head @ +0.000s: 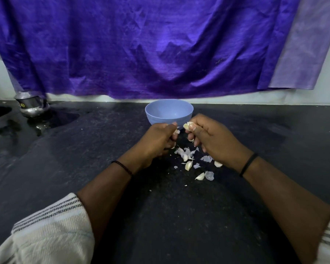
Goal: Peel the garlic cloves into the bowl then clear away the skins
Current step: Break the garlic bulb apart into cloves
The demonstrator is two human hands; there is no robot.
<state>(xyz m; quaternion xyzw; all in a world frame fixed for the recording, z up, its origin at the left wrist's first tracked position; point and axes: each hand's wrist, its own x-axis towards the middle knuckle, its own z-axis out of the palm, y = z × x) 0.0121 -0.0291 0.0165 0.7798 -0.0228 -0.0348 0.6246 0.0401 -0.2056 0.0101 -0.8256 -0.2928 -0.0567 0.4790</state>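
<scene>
Head view showed both hands raised just in front of a blue bowl (169, 110) on the dark surface (84, 149). Right hand (213, 138) pinched a garlic clove (186, 126) in its curled fingers; left hand (158, 141) pinched a scrap of skin (177, 131). Loose skins (185, 152) and unpeeled cloves (188, 165) lay scattered beneath the hands. A purple cloth (141, 44) hung behind.
</scene>
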